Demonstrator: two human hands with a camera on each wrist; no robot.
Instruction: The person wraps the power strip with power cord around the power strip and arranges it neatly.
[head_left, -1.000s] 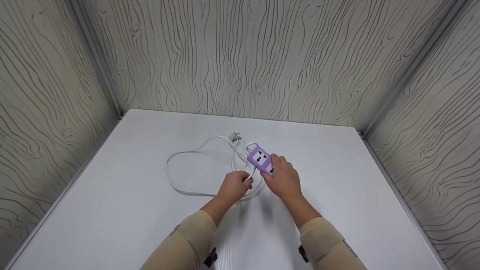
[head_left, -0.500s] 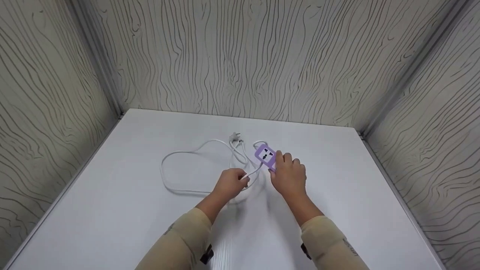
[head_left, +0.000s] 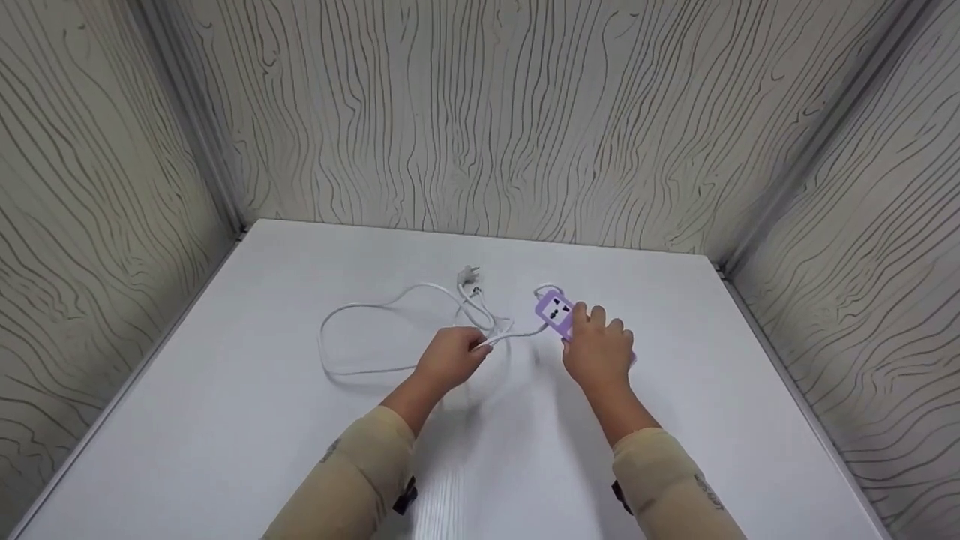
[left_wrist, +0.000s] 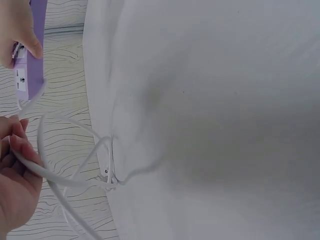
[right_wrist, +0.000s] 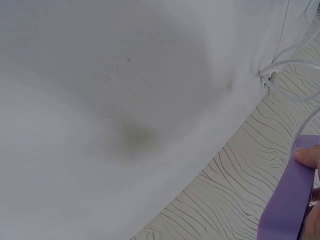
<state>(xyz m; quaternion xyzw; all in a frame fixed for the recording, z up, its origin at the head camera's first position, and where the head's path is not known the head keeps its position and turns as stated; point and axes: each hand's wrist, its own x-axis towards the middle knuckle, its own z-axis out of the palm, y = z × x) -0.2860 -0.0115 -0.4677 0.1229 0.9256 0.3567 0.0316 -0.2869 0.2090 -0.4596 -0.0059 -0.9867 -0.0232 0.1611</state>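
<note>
My right hand (head_left: 600, 349) grips a purple power strip (head_left: 553, 313) with white socket faces, tilted above the table; its palm covers the lower part. The right wrist view shows the thumb on the purple side (right_wrist: 287, 200). To the left, my left hand (head_left: 454, 356) pinches the white cord (head_left: 517, 334) a short way from the strip. In the left wrist view the cord (left_wrist: 55, 179) passes through the curled fingers. Beyond the hands a plug (head_left: 469, 275) with metal prongs lies on the table, beside crossed strands of cord.
A wide loop of cord (head_left: 322, 337) spreads over the white table (head_left: 225, 420) on the left. Wood-patterned panels (head_left: 480, 112) enclose the table at the back and both sides.
My right hand has moved right with the power strip. My left hand has shifted slightly left and up, and the cord between the hands is longer. The plug has stayed nearly in place.
</note>
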